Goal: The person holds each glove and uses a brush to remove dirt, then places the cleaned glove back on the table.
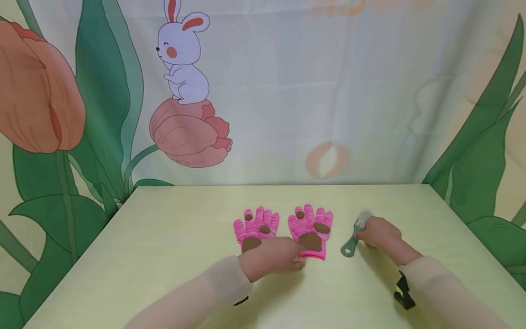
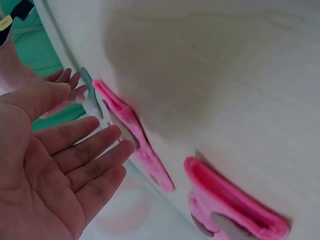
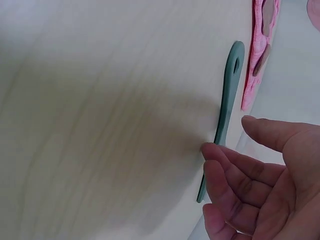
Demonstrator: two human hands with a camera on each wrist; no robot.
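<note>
Taking up the brush [image 3: 224, 117] lying right of the gloves [image 1: 309, 223] on the table [image 1: 164, 256] probably calls for closing the right hand [image 1: 380, 234], thumb parted from loosely bent fingers, squarely round it, with the left hand [image 1: 273, 256], fingers extended, clear.

Pale table [image 1: 164, 228] with two pink gloves [image 1: 310, 228], one green-handled utensil [image 1: 352, 242]

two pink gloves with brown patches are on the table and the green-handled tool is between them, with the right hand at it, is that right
Not quite: the green-handled tool is not between the gloves. The head view shows it to the right of both pink gloves. The rest stands: the gloves have brown patches and are on the table, and the right hand is at the tool.
</note>
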